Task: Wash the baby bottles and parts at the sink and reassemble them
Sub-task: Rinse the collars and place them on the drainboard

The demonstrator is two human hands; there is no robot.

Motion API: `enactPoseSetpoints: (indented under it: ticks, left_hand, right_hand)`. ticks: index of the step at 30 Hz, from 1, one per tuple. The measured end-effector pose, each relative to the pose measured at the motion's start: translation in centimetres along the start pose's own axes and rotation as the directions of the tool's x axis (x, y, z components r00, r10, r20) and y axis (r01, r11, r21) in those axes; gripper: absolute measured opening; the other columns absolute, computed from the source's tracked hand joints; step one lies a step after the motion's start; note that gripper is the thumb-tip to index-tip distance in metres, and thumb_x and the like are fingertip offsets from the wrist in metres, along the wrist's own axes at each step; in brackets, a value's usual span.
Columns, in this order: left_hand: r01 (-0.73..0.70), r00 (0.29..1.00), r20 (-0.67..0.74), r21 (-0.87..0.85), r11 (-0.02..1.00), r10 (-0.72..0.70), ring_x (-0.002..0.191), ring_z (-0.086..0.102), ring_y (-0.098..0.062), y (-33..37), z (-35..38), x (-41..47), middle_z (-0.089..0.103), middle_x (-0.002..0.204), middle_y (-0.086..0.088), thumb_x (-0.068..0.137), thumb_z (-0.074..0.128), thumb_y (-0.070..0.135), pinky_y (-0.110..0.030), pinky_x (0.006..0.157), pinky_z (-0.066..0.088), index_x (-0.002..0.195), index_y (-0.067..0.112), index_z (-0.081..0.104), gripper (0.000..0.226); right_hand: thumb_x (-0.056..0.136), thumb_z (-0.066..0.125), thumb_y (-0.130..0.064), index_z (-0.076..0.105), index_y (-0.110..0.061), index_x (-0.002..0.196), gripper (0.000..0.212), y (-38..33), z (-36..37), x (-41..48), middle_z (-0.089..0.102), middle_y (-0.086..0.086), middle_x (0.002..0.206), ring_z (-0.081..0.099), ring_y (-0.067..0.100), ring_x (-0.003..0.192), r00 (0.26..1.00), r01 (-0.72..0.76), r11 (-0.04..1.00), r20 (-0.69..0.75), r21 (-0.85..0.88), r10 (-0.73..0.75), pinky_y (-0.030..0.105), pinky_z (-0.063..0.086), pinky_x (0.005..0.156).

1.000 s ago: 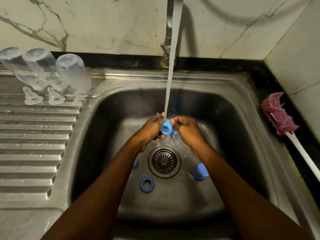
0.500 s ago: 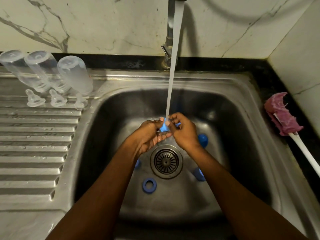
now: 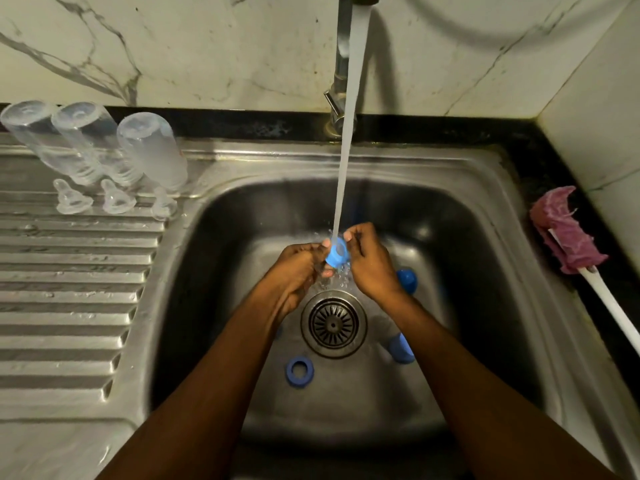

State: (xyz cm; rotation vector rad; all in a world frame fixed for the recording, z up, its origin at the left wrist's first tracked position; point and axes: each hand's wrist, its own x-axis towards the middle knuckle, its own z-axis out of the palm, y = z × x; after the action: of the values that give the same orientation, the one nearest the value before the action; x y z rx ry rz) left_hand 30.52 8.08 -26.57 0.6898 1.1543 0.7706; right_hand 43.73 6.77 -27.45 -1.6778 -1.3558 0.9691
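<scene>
In play: a blue screw ring (image 3: 336,252), held right in the tap stream (image 3: 346,150), above the drain strainer (image 3: 333,323) and off the basin floor.
Left hand (image 3: 298,268): fingers curled against the ring's left side and underneath it, water breaking over them.
Right hand (image 3: 370,268): fingertips pinching the ring's upper right rim; the thumb is hidden, so I cannot tell how deep the pinch goes.
Grip verdict: both hands are closed on the one ring, neither free.
Handling: it looks like light, rigid plastic, and it's wet, so likely slippery. It shouldn't crush, but it could squirt out of a loose pinch. Best hold is across the outer wall, thumb opposite fingers, not on the thin lip.
Waiting in the sink (image 3: 467,237): a second ring (image 3: 299,371) lies flat near the strainer, a blue cap (image 3: 407,278) sits just beside the right wrist, and another blue piece (image 3: 401,348) is half hidden by the right forearm.
Drainboard (image 3: 69,289): three clear bottles (image 3: 152,150) stand mouth down in a row, with three clear teats (image 3: 116,202) just in front of them.
Counter, right: a pink bottle brush (image 3: 568,233) lies well apart from the hands.
Progress call: rinsing looks partway through, and reassembly is not yet begun.
Risk: a dropped ring would land by the strainer and only need another rinse.
</scene>
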Motion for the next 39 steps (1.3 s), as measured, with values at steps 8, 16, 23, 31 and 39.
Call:
enactPoseSetpoints:
  ticks: [8, 16, 23, 31, 39]
  left_hand:
    - [0.041, 0.998, -0.037, 0.014, 0.999, -0.041, 0.071, 0.06, -0.017, 0.2, 0.8, -0.7, 0.066, 0.086, -0.01, 0.103, 0.04, 0.015, -0.024, 0.056, 0.048, 0.097, 0.008, 0.063, 0.025]
    - [0.113, 0.99, -0.076, -0.055, 0.992, -0.117, 0.055, 0.045, -0.015, -0.4, 1.0, 0.1, 0.057, 0.073, -0.011, 0.096, 0.047, 0.058, -0.024, 0.048, 0.036, 0.088, 0.008, 0.062, 0.053]
    - [0.231, 0.973, 0.032, -0.2, 0.952, -0.229, 0.043, 0.042, -0.008, 0.2, 1.8, 0.1, 0.051, 0.069, -0.007, 0.106, 0.033, 0.028, -0.019, 0.042, 0.035, 0.103, 0.007, 0.057, 0.032]
    - [0.163, 0.964, -0.201, -0.057, 0.985, -0.172, 0.037, 0.035, -0.01, -0.9, 2.3, 1.1, 0.048, 0.058, -0.005, 0.101, 0.036, 0.057, -0.022, 0.04, 0.028, 0.09, 0.012, 0.059, 0.051]
    - [0.047, 0.998, 0.029, 0.073, 0.996, -0.049, 0.053, 0.046, -0.01, -1.4, 1.3, 1.0, 0.059, 0.086, -0.015, 0.101, 0.055, 0.022, -0.023, 0.048, 0.037, 0.117, 0.004, 0.058, 0.025]
  right_hand:
    - [0.101, 0.046, -0.013, 0.044, -0.017, 0.085, 0.017, 0.7, 0.7, -0.2, 0.056, 0.005, 0.087, 0.051, 0.006, 0.075, 0.997, 0.042, 0.998, 0.06, -0.035, -0.04, 0.021, 0.04, 0.065]
    - [0.103, 0.045, -0.022, 0.055, -0.013, 0.091, 0.018, 0.3, 0.4, -0.1, 0.058, 0.002, 0.088, 0.053, 0.004, 0.074, 0.996, -0.083, 0.995, 0.045, 0.058, 0.08, 0.006, 0.04, 0.061]
    - [0.098, 0.054, -0.024, 0.066, -0.014, 0.089, 0.018, 0.5, -0.5, 0.9, 0.068, 0.009, 0.092, 0.062, 0.022, 0.087, 0.98, -0.199, 0.978, -0.019, 0.054, 0.2, 0.04, 0.05, 0.086]
    - [0.097, 0.057, -0.024, 0.067, -0.018, 0.092, 0.013, -0.6, -1.3, 0.0, 0.065, -0.008, 0.074, 0.056, 0.003, 0.066, 0.962, -0.248, 0.941, 0.175, 0.23, 0.21, 0.018, 0.045, 0.061]
    - [0.089, 0.069, -0.022, 0.068, -0.017, 0.082, 0.009, -0.3, -1.9, 0.2, 0.061, 0.004, 0.072, 0.043, 0.005, 0.047, 0.895, -0.423, 0.752, 0.103, 0.505, 0.435, 0.017, 0.032, 0.045]
